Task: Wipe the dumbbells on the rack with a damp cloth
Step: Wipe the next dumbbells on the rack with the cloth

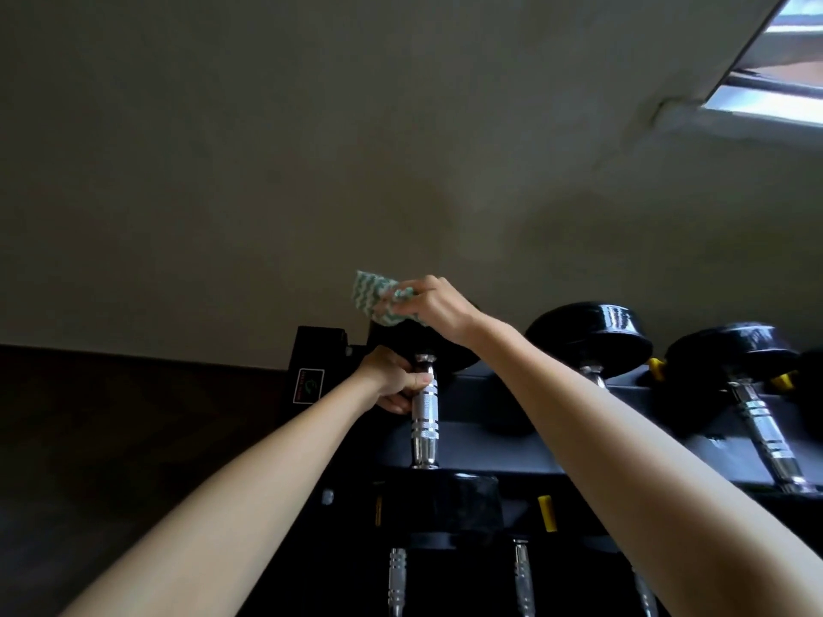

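Observation:
A black dumbbell with a chrome handle [425, 416] lies on the top tier of the dark rack [512, 447], leftmost in the row. My left hand [394, 380] grips the far end of that handle, just under the far head. My right hand [434, 307] holds a green-and-white patterned cloth [378, 298] bunched against the top of the far black head [454, 356], which is mostly hidden behind both hands. The near head [441, 501] sits low in view.
Two more black dumbbells [592, 331] [735, 349] lie to the right on the same tier. Chrome handles of a lower tier [396, 581] show at the bottom. A plain wall [311, 171] stands right behind the rack, with a window [775, 82] at the upper right.

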A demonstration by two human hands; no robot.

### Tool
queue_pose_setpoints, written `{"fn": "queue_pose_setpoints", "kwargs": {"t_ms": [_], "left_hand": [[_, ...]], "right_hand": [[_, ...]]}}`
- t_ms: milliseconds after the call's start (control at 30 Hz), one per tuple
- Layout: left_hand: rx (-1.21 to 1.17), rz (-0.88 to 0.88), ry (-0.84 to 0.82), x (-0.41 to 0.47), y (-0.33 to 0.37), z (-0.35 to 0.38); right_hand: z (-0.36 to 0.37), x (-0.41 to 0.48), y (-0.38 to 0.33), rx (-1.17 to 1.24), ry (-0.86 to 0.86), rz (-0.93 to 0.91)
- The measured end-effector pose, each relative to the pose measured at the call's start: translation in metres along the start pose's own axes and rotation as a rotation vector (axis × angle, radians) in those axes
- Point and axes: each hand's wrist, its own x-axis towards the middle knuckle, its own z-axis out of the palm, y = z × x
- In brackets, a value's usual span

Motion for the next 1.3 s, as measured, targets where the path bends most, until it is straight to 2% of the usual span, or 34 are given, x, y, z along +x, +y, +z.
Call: {"fn": "queue_pose_setpoints", "kwargs": {"t_ms": [167, 333, 500, 867, 1067, 1133, 1200, 1233, 1300], "left_hand": [[-0.005, 0.022, 0.033, -0.004, -0.003, 0.004], [0.029, 0.031, 0.059, -0.005, -0.003, 0.007], [0.038, 0.020, 0.085, -0.004, -0.002, 0.009], [0.123, -0.019, 0.125, -0.006, 0.005, 0.010], [0.222, -0.015, 0.171, -0.008, 0.008, 0.012], [0.427, 0.014, 0.239, -0.013, 0.009, 0.011], [0.606, 0.029, 0.308, -0.022, 0.015, 0.010], [0.623, 0.044, 0.324, -0.027, 0.019, 0.010], [0.499, 0.089, 0.311, -0.035, 0.031, 0.008]], "right_hand": [[0.000, -0.021, 0.014, 0.042, 0.040, -0.111], [-0.002, -0.036, 0.022, -0.194, 0.081, -0.233], [-0.006, -0.051, 0.040, -0.227, 0.223, -0.285], [-0.008, -0.074, 0.054, 0.041, 0.496, -0.035], [-0.008, -0.084, 0.091, 0.052, 0.516, 0.332], [-0.007, -0.089, 0.093, 0.208, 0.591, 0.430], [-0.010, -0.095, 0.088, 0.487, 0.659, 0.481], [-0.016, -0.101, 0.083, 0.620, 0.675, 0.494], [-0.029, -0.111, 0.078, 0.823, 0.671, 0.513]]}}
